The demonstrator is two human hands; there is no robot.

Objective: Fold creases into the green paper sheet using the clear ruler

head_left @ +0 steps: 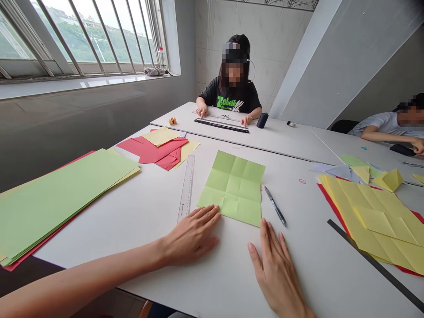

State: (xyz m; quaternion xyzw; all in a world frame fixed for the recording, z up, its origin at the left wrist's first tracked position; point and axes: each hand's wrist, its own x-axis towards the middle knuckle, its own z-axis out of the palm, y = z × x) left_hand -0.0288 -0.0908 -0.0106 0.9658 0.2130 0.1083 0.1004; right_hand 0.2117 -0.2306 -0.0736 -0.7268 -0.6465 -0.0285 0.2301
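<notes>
Our left forearm (66, 282) runs in low to our left hand (190, 234), fingers spread, tips just on the lower-left edge of a creased lt-green paper sheet (233, 187). Our right hand (276, 269) lies flat on the white table (308, 247), just below the sheet; hands apart, neither clamped. Sheet looks light, soft, w/ fold lines; best taken by its free top edge, past our fingers. Clear ruler (187, 187) sits just beyond left hand, pen (275, 206) just beyond right hand.
</notes>
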